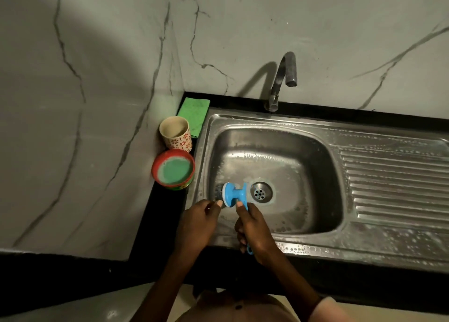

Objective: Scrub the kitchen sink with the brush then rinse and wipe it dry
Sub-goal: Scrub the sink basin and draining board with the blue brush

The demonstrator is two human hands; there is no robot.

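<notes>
From my head camera I look down on a black counter (158, 224) set into a corner of pale marble-veined wall (97, 78). A steel sink (364, 132) fills the counter, its ribbed draining board (398, 188) running off to my right, beaded with soapy droplets. A curved steel tap (283, 78) stands behind the basin, its spout out over the bowl. To the left of the sink lie a folded green cloth (194, 112), a cup with red flowers (176, 133) just in front of it, and nearer me a red round tub of green soap (173, 169), touching the cup.

The blue brush (234, 195) is down in the basin, left of the drain (260, 192), its round dark scrubbing head pressed toward the basin's left wall. My right hand (252, 229) is curled tight around the brush's handle, thumb laid up along it, and the handle's end pokes out below my fist. My left hand (198, 222) sits just beside it, fingers curled, thumb tip touching the rim of the brush head. Whether those fingers hold anything, I cannot tell.
</notes>
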